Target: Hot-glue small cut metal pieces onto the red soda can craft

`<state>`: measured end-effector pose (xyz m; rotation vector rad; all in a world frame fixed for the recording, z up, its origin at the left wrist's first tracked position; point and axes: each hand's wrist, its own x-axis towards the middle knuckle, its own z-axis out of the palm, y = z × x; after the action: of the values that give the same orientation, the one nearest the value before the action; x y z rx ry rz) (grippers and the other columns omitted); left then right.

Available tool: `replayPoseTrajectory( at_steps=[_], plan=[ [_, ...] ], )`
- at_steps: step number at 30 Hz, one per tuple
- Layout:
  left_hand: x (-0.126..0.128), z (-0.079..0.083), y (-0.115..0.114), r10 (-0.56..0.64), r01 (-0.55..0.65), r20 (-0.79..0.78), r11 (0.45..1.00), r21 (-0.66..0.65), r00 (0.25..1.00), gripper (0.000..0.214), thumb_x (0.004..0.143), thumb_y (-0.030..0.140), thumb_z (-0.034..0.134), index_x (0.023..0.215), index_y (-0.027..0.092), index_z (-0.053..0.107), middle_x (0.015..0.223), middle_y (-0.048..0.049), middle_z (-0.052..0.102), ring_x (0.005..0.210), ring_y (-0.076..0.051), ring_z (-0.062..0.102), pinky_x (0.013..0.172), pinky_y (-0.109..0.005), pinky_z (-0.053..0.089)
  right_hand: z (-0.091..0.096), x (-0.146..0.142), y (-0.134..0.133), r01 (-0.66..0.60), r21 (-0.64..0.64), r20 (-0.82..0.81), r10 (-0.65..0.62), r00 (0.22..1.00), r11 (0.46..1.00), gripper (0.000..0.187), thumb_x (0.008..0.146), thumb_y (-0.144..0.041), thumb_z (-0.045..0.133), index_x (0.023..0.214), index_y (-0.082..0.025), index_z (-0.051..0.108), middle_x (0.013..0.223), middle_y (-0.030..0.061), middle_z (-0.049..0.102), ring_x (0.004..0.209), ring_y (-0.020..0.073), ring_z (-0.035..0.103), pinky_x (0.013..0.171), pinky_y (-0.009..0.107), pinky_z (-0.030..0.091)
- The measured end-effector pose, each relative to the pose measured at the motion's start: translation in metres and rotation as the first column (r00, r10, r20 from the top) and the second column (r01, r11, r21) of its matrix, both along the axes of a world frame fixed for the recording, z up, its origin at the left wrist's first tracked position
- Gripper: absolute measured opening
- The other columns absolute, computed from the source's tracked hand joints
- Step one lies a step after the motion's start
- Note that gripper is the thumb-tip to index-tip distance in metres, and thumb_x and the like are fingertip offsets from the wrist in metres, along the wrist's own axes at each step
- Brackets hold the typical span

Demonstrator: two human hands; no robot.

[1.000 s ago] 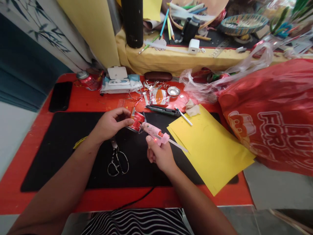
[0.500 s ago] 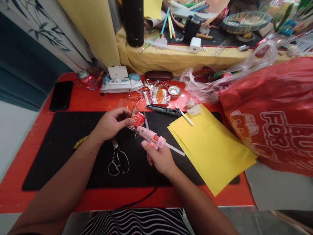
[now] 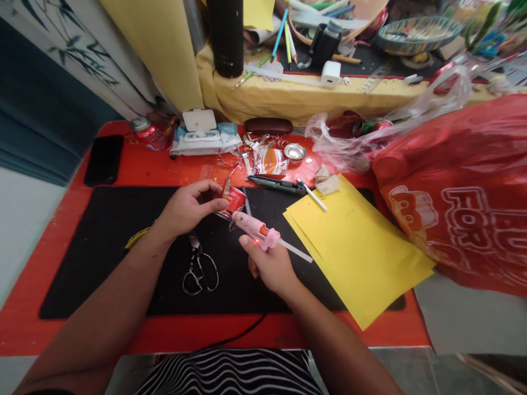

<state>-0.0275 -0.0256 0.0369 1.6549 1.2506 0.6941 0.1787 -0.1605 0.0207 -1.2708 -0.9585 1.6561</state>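
Observation:
My left hand (image 3: 190, 207) pinches a cut piece of red drink can (image 3: 235, 200) between thumb and fingers, above the black mat. My right hand (image 3: 269, 264) is shut around the grip of a pink hot glue gun (image 3: 253, 230), and a small red light glows on its side. A white glue stick (image 3: 295, 250) sticks out of the gun's rear. The gun's nozzle points left, close beneath the can piece. The fingers hide part of that piece, and I cannot tell whether the nozzle touches it.
Scissors (image 3: 200, 270) lie on the black mat (image 3: 94, 258), with yellow paper sheets (image 3: 354, 247) to the right. A craft knife (image 3: 276, 185), white pen (image 3: 312, 194), can (image 3: 149, 134), phone (image 3: 104, 160) and metal scraps sit on the red table (image 3: 61, 329). A red plastic bag (image 3: 453, 192) bulges at right.
Over the last second, the glue gun's nozzle has moved left, closer to the can piece. My left hand has stayed nearly still, and the whole view has shifted slightly.

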Motion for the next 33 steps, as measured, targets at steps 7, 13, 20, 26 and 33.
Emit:
replayPoseTrajectory(
  at_steps=[7,13,20,26,33],
  plan=[
    [0.0001,0.0,0.0004,0.009,-0.009,-0.021,1.0,-0.012,1.0,0.046,0.075,0.061,0.092,0.088,0.021,0.073,0.084,-0.0021,0.073,0.076,-0.02,0.063,0.07,-0.03,0.052,-0.0035,-0.0013,-0.002,0.014,-0.04,0.074,-0.011,0.997,0.999,0.072,0.098,-0.068,0.072,0.15,-0.018,0.075,0.046,-0.0093,0.05,0.039,0.0118,0.046,0.041,0.02,0.038],
    [0.0001,-0.0006,0.0006,0.005,-0.005,0.011,1.0,-0.014,1.0,0.042,0.075,0.056,0.093,0.087,0.021,0.073,0.084,-0.0014,0.073,0.075,-0.019,0.063,0.071,-0.03,0.051,-0.007,-0.0029,-0.002,0.025,-0.037,0.042,-0.024,0.999,0.999,0.067,0.098,-0.067,0.074,0.145,-0.02,0.078,0.046,-0.0094,0.05,0.039,0.012,0.046,0.041,0.021,0.038],
    [-0.0019,-0.002,0.0014,-0.011,0.011,0.015,1.0,-0.012,1.0,0.039,0.078,0.053,0.093,0.088,0.02,0.074,0.084,-0.0008,0.072,0.075,-0.018,0.062,0.071,-0.029,0.05,-0.0068,-0.0022,-0.0016,0.014,-0.031,0.039,-0.013,0.999,0.999,0.067,0.099,-0.065,0.074,0.15,-0.021,0.075,0.046,-0.01,0.049,0.039,0.0119,0.045,0.041,0.02,0.037],
    [-0.0031,-0.004,0.0018,-0.014,0.014,0.005,1.0,-0.003,1.0,0.042,0.079,0.056,0.093,0.09,0.02,0.074,0.085,-0.0016,0.072,0.076,-0.019,0.063,0.071,-0.03,0.05,-0.0056,-0.0019,-0.0012,0.008,-0.014,0.04,-0.008,0.999,1.0,0.068,0.101,-0.062,0.074,0.155,-0.021,0.072,0.047,-0.0104,0.049,0.039,0.0112,0.045,0.041,0.02,0.038],
    [-0.0039,-0.0043,0.0012,-0.013,0.013,0.017,1.0,-0.004,1.0,0.041,0.08,0.055,0.092,0.091,0.02,0.074,0.086,-0.0011,0.072,0.077,-0.019,0.064,0.072,-0.029,0.051,-0.0019,-0.002,0.0,0.003,-0.018,0.039,-0.002,0.999,1.0,0.068,0.101,-0.058,0.073,0.157,-0.02,0.069,0.047,-0.0115,0.047,0.038,0.0109,0.044,0.04,0.019,0.037]
  ],
)
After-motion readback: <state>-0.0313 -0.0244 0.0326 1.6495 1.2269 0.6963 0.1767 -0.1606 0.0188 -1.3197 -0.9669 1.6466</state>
